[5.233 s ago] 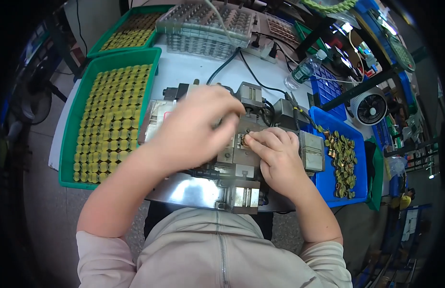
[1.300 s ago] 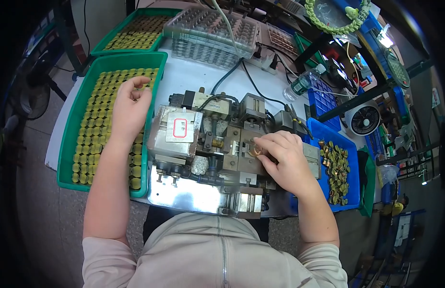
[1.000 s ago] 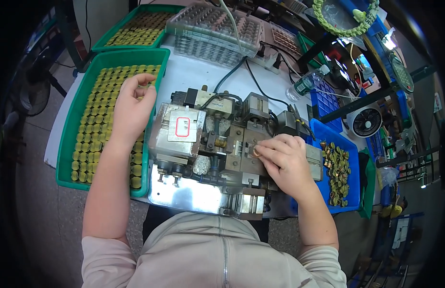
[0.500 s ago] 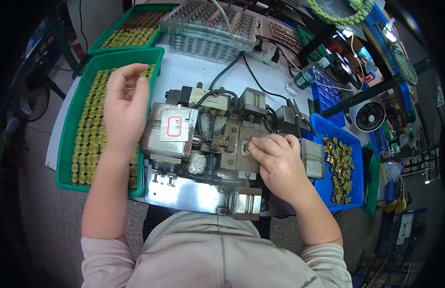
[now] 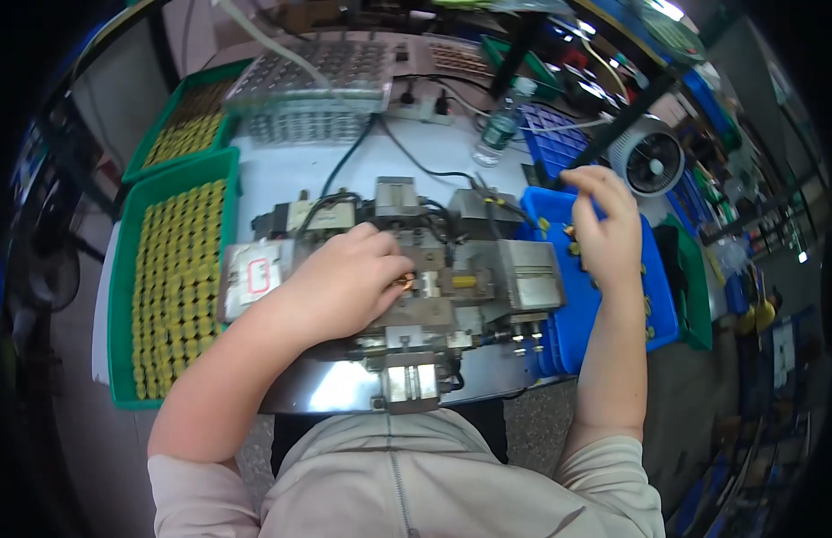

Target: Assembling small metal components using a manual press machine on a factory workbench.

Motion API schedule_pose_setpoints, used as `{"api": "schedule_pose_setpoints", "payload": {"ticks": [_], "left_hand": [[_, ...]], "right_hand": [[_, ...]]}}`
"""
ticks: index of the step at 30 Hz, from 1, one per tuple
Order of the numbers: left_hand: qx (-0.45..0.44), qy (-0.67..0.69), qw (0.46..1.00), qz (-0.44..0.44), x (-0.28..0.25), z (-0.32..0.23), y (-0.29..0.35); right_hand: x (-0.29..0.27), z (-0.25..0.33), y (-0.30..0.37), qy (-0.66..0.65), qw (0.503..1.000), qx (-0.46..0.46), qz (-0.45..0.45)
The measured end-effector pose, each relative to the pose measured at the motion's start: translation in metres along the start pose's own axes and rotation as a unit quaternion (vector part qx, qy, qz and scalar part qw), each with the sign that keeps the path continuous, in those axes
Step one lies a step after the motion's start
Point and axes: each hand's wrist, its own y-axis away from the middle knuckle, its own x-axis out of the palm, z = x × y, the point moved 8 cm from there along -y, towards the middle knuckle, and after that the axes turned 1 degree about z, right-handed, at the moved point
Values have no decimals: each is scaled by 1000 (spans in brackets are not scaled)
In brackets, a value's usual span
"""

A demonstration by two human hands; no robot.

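Note:
My left hand (image 5: pixel 355 273) reaches over the middle of a metal clamping fixture (image 5: pixel 420 312). Its thumb and fingertips close on a small copper-coloured part (image 5: pixel 403 282) at the fixture's centre block; the fingers hide much of that part. Above the blue bin (image 5: pixel 568 345) on the right is my right hand (image 5: pixel 607 224), thumb and fingers apart, with nothing visible between them. Small yellow-green and copper-coloured parts (image 5: pixel 646 309) lie in that bin, mostly covered by my right hand and forearm.
On the left, a green tray (image 5: pixel 234 193) holds rows of yellow round-topped parts, with another green tray (image 5: pixel 134 160) behind. Clear plastic trays (image 5: pixel 308 90) stand at the back. A bottle (image 5: pixel 498 130), cables (image 5: pixel 349 157) and a small fan (image 5: pixel 651 163) are beyond the fixture.
My left hand has moved right from the green tray to the fixture's centre. My right hand has left the fixture and is over the blue bin, fingers apart. The view has shifted.

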Motion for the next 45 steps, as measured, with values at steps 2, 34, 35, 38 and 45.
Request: {"api": "schedule_pose_setpoints", "payload": {"ticks": [2,34,35,38,45], "left_hand": [[-3,-10,1000,22,1,-1,-2],[-538,221,783,-221,-130,172,293],[-560,199,780,-198,-127,175,303],[-602,157,769,-150,-121,178,322],[-573,76,816,-1,-108,169,304]], "right_hand": [[-18,-64,1,44,984,169,-23],[66,-282,79,141,929,281,194],[63,-291,81,136,931,275,196],[53,-301,81,64,947,278,146],[38,-299,83,52,943,310,105]]}}
